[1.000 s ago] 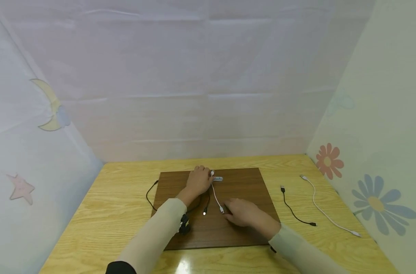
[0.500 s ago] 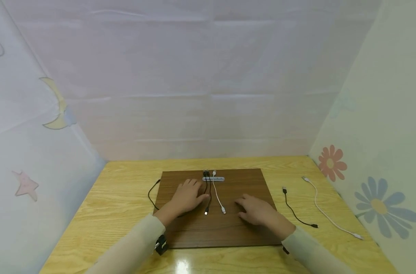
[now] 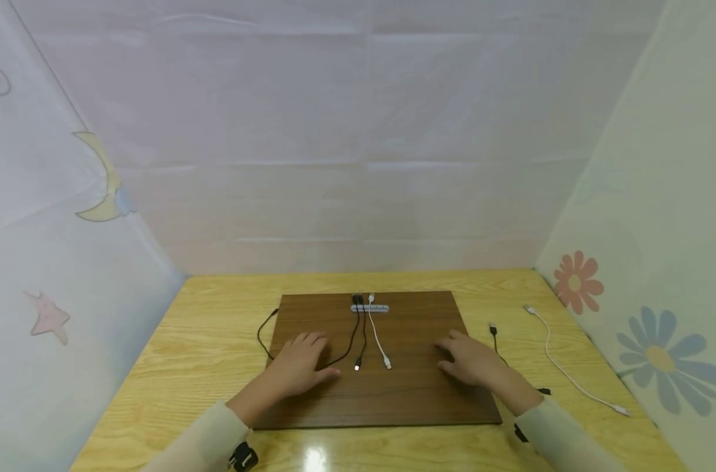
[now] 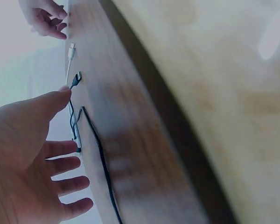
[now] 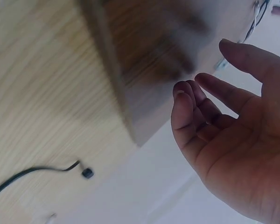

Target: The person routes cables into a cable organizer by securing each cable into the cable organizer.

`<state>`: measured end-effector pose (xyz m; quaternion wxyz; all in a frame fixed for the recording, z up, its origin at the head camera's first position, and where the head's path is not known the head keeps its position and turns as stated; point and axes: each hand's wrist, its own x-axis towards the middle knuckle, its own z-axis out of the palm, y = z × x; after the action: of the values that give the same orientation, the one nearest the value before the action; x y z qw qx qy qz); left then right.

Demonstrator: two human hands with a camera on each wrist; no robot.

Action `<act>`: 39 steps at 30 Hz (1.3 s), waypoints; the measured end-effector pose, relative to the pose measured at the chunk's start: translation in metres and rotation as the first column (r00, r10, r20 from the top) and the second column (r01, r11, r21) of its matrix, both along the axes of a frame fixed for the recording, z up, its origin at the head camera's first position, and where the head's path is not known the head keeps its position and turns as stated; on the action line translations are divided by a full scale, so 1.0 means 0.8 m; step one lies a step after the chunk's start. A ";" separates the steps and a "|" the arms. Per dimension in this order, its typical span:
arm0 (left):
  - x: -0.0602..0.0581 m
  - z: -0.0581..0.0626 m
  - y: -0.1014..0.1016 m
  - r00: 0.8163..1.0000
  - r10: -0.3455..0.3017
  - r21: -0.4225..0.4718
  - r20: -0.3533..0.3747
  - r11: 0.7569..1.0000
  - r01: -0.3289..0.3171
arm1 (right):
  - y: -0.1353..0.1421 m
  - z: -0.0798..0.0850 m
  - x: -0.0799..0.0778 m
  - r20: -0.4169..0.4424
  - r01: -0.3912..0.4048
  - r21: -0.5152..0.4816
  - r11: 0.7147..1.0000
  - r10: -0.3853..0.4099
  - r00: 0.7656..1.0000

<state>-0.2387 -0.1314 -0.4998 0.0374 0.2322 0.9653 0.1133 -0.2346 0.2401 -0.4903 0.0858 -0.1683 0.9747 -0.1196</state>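
Observation:
Over the left part of the dark brown board (image 3: 405,393) hovers my left hand (image 3: 296,364), fingers spread and holding nothing. My right hand (image 3: 470,359) is above the board's right side, its fingers loosely bent around nothing. A pale cable holder strip (image 3: 383,309) lies near the board's far edge. Set in it side by side are a long black cable (image 3: 353,335), a short black USB cable (image 3: 365,328) and a short white USB cable (image 3: 377,335). The long black one curves toward the left hand, which hides part of it, and emerges beyond the board's left edge.
On the wooden table (image 3: 187,367), right of the board, lie another black USB cable (image 3: 494,337), partly behind the right hand, and a longer white cable (image 3: 548,347). Printed cloth walls (image 3: 358,196) enclose the table's back and sides.
My left hand has left the white cable's plug at the strip and drawn back to the near left. My right hand has moved right, away from the white cable's loose end.

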 end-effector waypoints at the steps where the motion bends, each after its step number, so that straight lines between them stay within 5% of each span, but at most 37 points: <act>1: 0.004 0.000 -0.003 1.000 -0.002 -0.001 0.001 1.000 0.002 | 0.005 0.001 0.000 0.002 0.005 -0.005 1.000 -0.005 1.000; 9: 0.022 -0.007 -0.025 1.000 0.007 0.013 0.013 1.000 -0.007 | 0.048 0.006 -0.006 -0.001 0.081 -0.028 0.996 -0.081 0.997; 25: 0.033 -0.016 -0.040 1.000 -0.002 0.014 0.013 1.000 0.002 | 0.113 -0.001 -0.013 0.158 0.242 -0.048 0.969 -0.232 0.960; 39: 0.029 -0.013 -0.041 0.999 -0.027 -0.013 0.027 1.000 0.027 | 0.128 -0.002 -0.006 0.188 0.221 0.027 0.975 -0.222 0.957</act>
<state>-0.2155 -0.1639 -0.5099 0.0533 0.2433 0.9623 0.1097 -0.2396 0.3425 -0.4915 0.1650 -0.0456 0.9751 -0.1411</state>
